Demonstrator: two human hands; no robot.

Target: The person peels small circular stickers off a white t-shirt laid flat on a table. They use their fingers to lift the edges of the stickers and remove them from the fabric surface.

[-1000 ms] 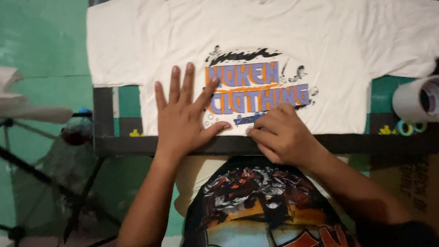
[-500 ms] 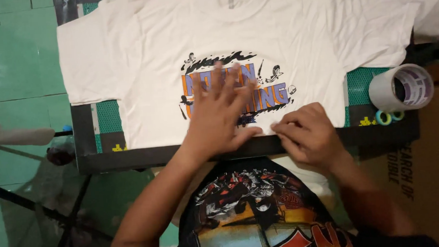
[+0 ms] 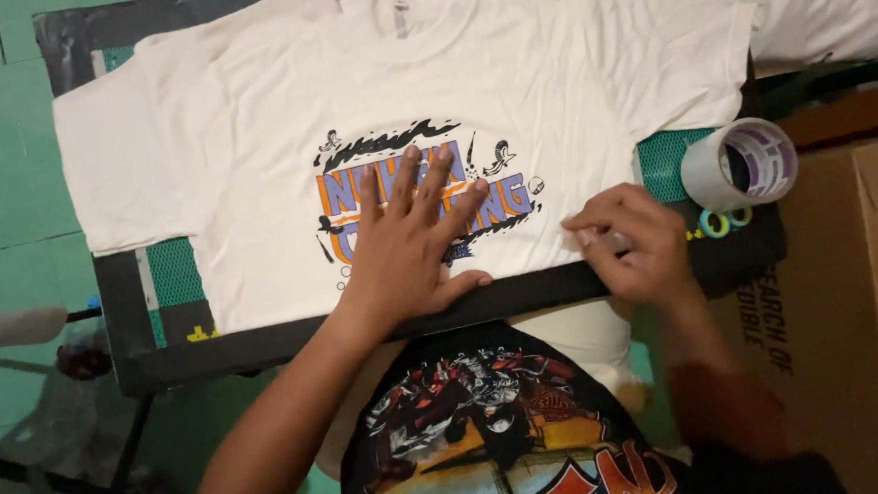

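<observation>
White cotton t-shirt [image 3: 254,146] lies face-up on the dark-framed board [image 3: 264,348], printed graphic [image 3: 355,176] near its centre. Left hand [image 3: 409,241] rests flat on the graphic, fingers spread, palm down by the shirt's lower hem, grip released, pressing not grasping. Right hand [image 3: 627,242] sits at the shirt's lower right edge, fingers curled and pinching the hem fabric against the board's front rim. Progress judgement: shirt already laid out and mostly flat, sleeves spread; hem on the right side apparently not fully smoothed. Both forearms reach up from below the shirt. Tape roll [image 3: 740,163] stands just right of the shirt, two small rings [image 3: 724,221] beside it, cardboard box [image 3: 842,296] further right.
</observation>
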